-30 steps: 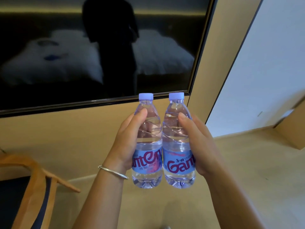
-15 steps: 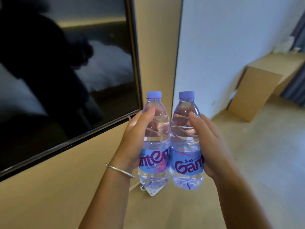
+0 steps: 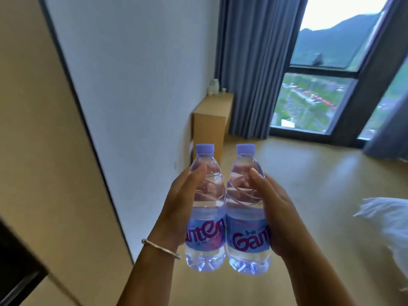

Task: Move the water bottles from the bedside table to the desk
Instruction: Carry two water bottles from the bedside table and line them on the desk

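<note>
Both bottles were up in the air, the left hand [image 3: 176, 202] wrapped round the left bottle [image 3: 205, 208] and the right hand [image 3: 280, 215] round the right bottle [image 3: 246, 208]. Neither sat on a surface yet.

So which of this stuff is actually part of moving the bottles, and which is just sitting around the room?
Part of the job:
- left bottle, gripped by the left hand
- right bottle, gripped by the right hand
- wooden desk by the wall, probably the destination

Just lying about:
- grey curtain
- window
- white bedding
- small pale items on the desk
</note>
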